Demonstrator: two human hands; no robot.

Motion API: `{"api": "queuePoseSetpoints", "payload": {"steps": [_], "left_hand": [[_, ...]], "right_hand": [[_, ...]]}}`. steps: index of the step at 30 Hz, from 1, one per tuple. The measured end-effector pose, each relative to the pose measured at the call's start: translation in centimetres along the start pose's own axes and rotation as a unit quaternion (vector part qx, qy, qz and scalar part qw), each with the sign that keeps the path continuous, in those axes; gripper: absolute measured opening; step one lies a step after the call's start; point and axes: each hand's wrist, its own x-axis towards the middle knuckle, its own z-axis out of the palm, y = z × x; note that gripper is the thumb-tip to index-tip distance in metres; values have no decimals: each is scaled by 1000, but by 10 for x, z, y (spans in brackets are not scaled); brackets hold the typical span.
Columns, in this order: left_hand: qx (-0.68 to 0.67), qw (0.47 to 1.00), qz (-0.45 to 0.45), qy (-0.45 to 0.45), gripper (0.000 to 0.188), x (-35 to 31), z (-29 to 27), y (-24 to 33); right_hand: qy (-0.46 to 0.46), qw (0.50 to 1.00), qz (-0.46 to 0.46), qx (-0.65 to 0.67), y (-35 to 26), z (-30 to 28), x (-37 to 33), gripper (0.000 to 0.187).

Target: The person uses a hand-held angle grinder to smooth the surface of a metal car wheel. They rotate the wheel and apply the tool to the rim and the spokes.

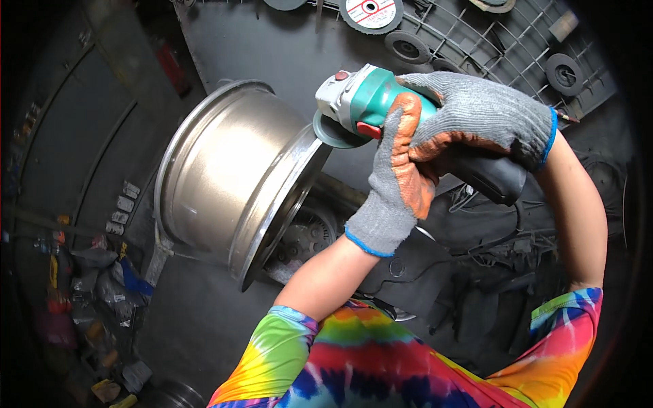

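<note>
Both my hands wear grey knit gloves with orange palms. My left hand (398,166) is closed around the lower side of a green angle grinder (381,95) with a grey metal head. My right hand (483,112) wraps the grinder's body from above, farther back toward its black rear end (486,175). The grinder's disc (337,132) is at the upper right edge of a bronze-coloured car wheel rim (224,160) with a bright metal lip. Whether the disc touches the lip, I cannot tell. The rim is tilted on its side, with its hub side partly hidden by my left forearm.
Beyond the grinder, a wire rack (469,41) carries several abrasive discs, including a white and red one (371,13). At the left stand a red cylinder (171,68) and piled bags and scraps (102,292). Dark cables (442,262) lie at the right.
</note>
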Motion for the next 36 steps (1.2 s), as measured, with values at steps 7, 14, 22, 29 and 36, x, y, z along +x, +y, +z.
{"api": "queuePoseSetpoints", "payload": {"steps": [7, 14, 22, 29, 36], "left_hand": [[62, 996, -47, -29, 49, -57, -33, 4], [50, 996, 42, -57, 65, -90, -8, 14], [-28, 991, 80, -105, 49, -16, -26, -11], [-37, 999, 9, 11, 44, 17, 1, 3], [147, 986, 80, -19, 50, -20, 2, 10]], "right_hand": [[53, 987, -59, -138, -36, 34, -25, 100], [-36, 996, -33, -78, -53, 34, -18, 93], [10, 999, 3, -31, -21, 13, -7, 77], [-3, 998, -25, -50, 0, -1, 8, 82], [144, 987, -43, -51, -8, 14, -28, 91]]}}
